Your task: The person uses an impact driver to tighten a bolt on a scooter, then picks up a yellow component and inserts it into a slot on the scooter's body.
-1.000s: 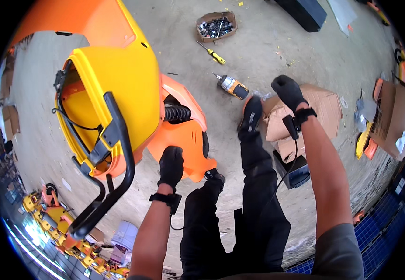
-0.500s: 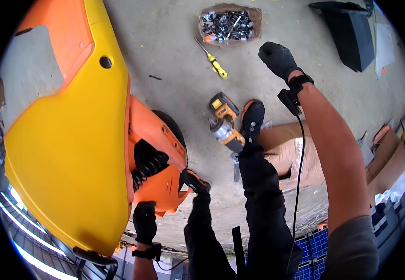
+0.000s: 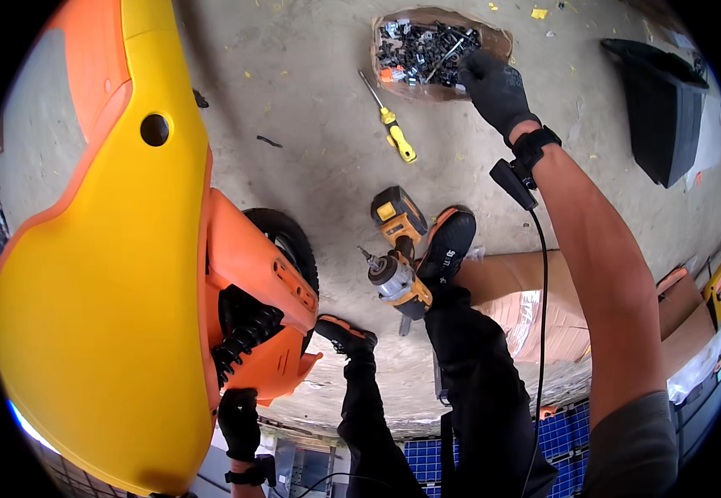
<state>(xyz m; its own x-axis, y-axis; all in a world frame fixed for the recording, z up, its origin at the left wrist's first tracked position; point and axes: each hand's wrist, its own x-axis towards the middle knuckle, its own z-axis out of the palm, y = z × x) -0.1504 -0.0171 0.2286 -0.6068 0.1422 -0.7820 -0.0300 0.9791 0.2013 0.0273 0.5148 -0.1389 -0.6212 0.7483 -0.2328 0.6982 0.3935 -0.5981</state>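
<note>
My right hand [image 3: 497, 93], in a black glove, is over the right end of an open cardboard box [image 3: 496, 43] full of small black and metal fasteners [image 3: 427, 51]. Its fingers are curled in, and whatever they may hold is hidden. Low on the left, my black-gloved left hand [image 3: 239, 422] is closed beside the lower edge of an orange body panel [image 3: 271, 365]. I cannot see what its fingers enclose. Above that hand, a black coil spring [image 3: 248, 340] sits in the yellow and orange vehicle body [image 3: 99, 282].
A yellow-handled screwdriver [image 3: 395, 134] lies on the concrete floor below the box. A cordless impact wrench [image 3: 400, 278] is beside my foot. Flattened cardboard [image 3: 535, 286] lies to its right, with a black bin [image 3: 663, 116] farther off. The vehicle's wheel [image 3: 290, 245] stands at left.
My right hand has come up to the fastener box, its fingers still curled. The view has shifted, so floor objects sit lower in it. My left hand stays beside the orange panel.
</note>
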